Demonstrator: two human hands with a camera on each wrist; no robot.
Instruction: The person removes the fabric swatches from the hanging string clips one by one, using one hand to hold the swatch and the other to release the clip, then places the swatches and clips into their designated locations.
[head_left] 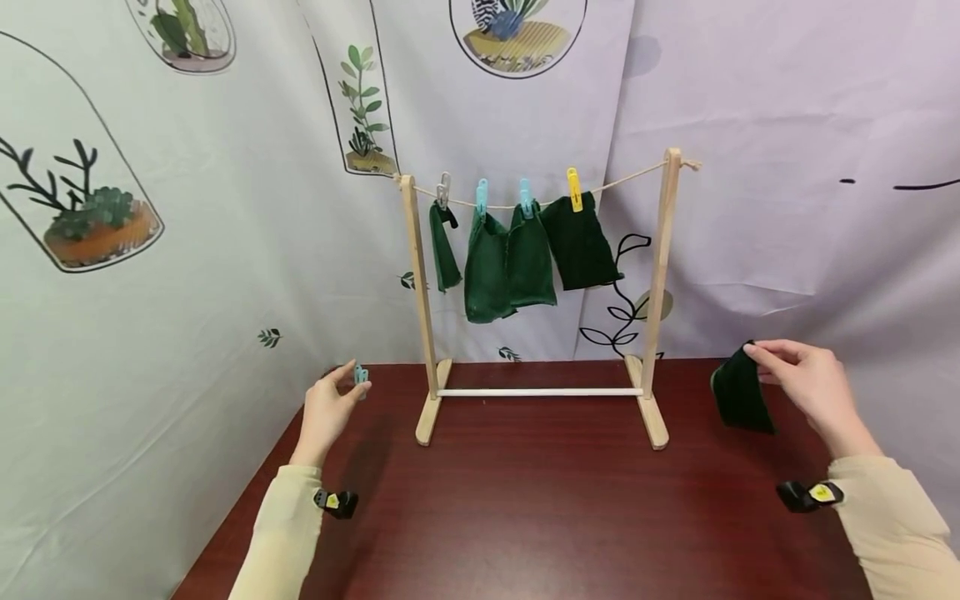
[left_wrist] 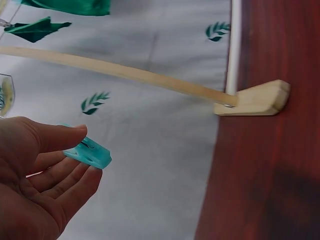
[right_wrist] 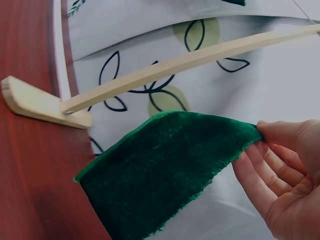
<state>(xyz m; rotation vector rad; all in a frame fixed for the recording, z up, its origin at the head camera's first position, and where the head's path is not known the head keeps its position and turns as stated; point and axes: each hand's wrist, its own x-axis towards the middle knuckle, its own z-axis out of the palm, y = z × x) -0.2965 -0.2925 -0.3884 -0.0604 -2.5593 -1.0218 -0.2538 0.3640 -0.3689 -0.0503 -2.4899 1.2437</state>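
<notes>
My left hand (head_left: 328, 414), left of the wooden rack, holds a light blue clothespin (left_wrist: 89, 152) between thumb and fingers. Over on the right side, my right hand (head_left: 813, 387) pinches a dark green cloth (right_wrist: 170, 170) by one corner, and the rest of it hangs down. Between the hands stands the rack (head_left: 660, 275) with a string (head_left: 637, 174) tied across its posts. Green cloths hang from the string: a narrow one (head_left: 444, 250) under a grey clip (head_left: 443, 190), a wide one (head_left: 487, 271) under two blue clothespins (head_left: 482, 197), and a darker one (head_left: 583, 246) under a yellow clothespin (head_left: 574, 190).
The rack's feet (head_left: 429, 417) stand on a dark red table (head_left: 525, 508), joined by a white bar (head_left: 540, 392). Behind hangs a pale curtain (head_left: 750, 167) printed with plants. Small black cameras (head_left: 341, 503) are strapped to both wrists.
</notes>
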